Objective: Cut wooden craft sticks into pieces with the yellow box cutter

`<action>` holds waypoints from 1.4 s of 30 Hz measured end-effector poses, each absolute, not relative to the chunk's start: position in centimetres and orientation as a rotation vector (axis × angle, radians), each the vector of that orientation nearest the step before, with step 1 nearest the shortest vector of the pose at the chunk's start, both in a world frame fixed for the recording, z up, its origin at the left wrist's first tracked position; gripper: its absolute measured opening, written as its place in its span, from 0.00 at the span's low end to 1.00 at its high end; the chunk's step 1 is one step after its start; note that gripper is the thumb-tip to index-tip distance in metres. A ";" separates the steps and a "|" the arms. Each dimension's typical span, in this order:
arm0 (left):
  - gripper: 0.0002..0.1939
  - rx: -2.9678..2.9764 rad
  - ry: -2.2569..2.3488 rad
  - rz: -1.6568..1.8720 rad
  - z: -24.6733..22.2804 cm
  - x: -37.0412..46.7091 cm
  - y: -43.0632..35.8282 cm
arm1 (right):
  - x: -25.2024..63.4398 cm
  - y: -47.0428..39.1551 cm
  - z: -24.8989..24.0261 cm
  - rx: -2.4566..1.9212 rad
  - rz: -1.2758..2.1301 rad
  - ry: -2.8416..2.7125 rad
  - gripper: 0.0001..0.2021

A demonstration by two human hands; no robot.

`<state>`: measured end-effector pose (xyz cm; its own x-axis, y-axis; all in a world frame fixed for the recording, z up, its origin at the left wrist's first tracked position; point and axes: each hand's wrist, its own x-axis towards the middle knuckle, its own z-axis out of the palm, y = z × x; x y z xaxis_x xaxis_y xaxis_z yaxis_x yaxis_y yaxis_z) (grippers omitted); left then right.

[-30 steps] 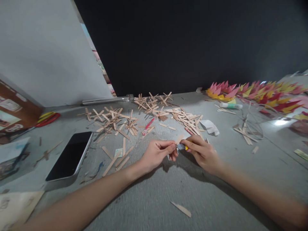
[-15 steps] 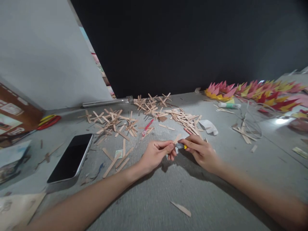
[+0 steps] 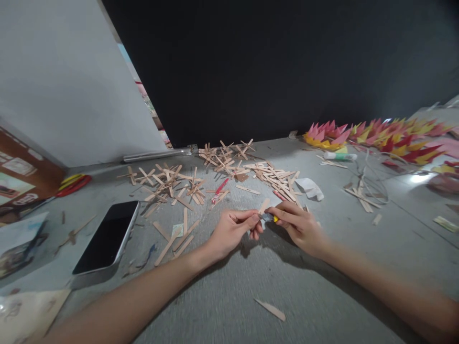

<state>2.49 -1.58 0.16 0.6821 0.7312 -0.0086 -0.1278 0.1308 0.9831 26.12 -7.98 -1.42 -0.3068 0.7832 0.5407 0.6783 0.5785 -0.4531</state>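
At the centre, my left hand [image 3: 234, 230] pinches a small wooden stick [image 3: 264, 206] whose rounded end points up. Against that stick lies the grey blade of a yellow cutter [image 3: 275, 218], which my right hand [image 3: 298, 224] holds with closed fingers. The two hands are almost touching, just above the grey surface [image 3: 215, 306]. A pointed piece of wood [image 3: 270, 309] lies nearer to me. Beyond my hands are a pile of loose sticks [image 3: 276, 177] and a red pen-like item [image 3: 220, 188].
Crossed-stick pieces [image 3: 167, 181] lie at the back left, beside a black-screened phone [image 3: 107, 236]. Yellow-red scissors handles [image 3: 73, 184] are farther left. Pink and yellow paper crowns [image 3: 326, 136], a glue stick [image 3: 340, 156] and a white scrap [image 3: 310, 188] lie right.
My hands have barely moved and keep their hold on the stick and the cutter. The view has shifted very slightly.
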 end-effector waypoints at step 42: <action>0.24 1.282 0.561 0.680 -0.5 2.6 -1.7 | 25.9 -8.0 -0.8 -1.168 0.141 -2.059 0.19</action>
